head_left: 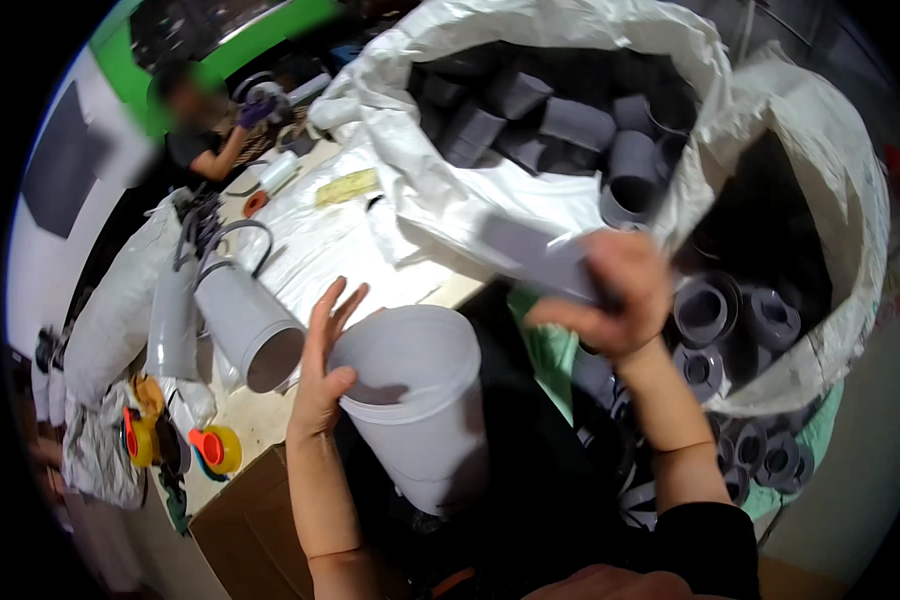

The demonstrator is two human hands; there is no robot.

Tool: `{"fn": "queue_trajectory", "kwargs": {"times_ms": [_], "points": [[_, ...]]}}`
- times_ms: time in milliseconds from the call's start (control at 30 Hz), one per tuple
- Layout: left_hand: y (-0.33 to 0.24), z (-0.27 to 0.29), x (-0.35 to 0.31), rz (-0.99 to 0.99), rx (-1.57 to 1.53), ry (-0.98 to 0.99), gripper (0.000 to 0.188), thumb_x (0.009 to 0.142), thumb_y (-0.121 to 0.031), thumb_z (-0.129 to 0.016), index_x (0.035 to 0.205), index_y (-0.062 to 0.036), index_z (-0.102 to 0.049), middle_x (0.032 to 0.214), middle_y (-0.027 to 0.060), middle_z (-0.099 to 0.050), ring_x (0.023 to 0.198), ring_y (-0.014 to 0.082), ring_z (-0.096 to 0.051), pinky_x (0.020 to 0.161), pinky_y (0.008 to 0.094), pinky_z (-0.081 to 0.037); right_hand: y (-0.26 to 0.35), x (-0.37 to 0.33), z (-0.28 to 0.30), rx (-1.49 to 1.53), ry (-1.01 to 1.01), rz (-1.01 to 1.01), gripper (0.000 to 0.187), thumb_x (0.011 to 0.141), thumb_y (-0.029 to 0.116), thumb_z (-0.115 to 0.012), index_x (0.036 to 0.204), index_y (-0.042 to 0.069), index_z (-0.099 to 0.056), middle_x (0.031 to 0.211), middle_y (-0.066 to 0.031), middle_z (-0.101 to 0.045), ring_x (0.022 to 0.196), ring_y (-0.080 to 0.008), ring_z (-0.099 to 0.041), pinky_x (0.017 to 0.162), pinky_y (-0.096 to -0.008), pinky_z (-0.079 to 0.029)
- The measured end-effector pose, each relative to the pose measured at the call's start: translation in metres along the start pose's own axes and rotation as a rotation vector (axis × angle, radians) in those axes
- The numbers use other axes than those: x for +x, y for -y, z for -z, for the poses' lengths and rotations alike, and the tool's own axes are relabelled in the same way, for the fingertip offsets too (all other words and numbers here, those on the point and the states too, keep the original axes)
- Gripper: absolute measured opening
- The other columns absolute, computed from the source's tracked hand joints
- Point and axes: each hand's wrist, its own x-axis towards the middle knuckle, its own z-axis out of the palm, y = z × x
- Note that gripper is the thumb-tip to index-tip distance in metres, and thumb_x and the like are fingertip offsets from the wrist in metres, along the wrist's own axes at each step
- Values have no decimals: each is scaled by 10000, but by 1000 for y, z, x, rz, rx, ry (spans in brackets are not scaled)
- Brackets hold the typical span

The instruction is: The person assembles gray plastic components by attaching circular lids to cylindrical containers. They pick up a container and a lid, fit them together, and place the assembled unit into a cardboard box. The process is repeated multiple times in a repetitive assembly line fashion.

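Observation:
A light grey plastic bucket stands in front of me, slightly tilted, its round mouth facing up and nothing visible inside. My left hand is at the left side of its rim, fingers stretched apart and the thumb close against the wall. To the right, raised beside the bucket, my right hand is closed around a grey plastic piece that points left. Motion blurs this piece, so its exact shape cannot be made out.
Large white sacks hold grey pipe pieces and ringed grey fittings. Two grey cylinders with handles lie on the table at left, near yellow-and-orange tape rolls. A cardboard box is at lower left. Another person works at far left.

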Motion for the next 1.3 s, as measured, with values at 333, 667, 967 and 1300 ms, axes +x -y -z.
{"fn": "queue_trajectory", "kwargs": {"times_ms": [333, 667, 967, 1300], "points": [[3, 19, -35, -19, -135, -253, 1264, 553, -702, -899, 1485, -94, -299, 1354, 110, -452, 1295, 254, -467, 1107, 389, -371, 112, -31, -137, 1197, 170, -1120, 1228, 707, 746, -734, 1545, -21, -268, 1483, -197, -415, 1373, -301, -414, 1160, -418, -319], [27, 35, -16, -598, 754, -183, 898, 508, -436, -961, 1185, -52, -513, 1116, 142, -512, 1059, 352, -510, 1028, 525, -393, 83, -57, -160, 750, 181, -392, 945, 619, 505, -916, 1308, 30, -478, 1270, -184, -541, 1244, -353, -524, 1147, -539, -330], [40, 27, -15, -610, 803, -293, 745, 443, -290, -951, 1011, -70, -522, 897, 114, -483, 834, 302, -450, 722, 407, -373, 74, -58, -160, 814, 308, -456, 739, 541, 174, -890, 1203, 52, -588, 1193, -148, -575, 1146, -347, -553, 1146, -567, -320], [45, 5, 11, -388, 844, -391, 445, 921, -444, -637, 903, -16, -516, 882, 154, -481, 842, 342, -460, 772, 418, -400, 97, -28, -154, 437, 471, -398, 692, 649, 227, -859, 1274, 76, -599, 1109, -124, -600, 1068, -355, -566, 1087, -616, -295]]}}
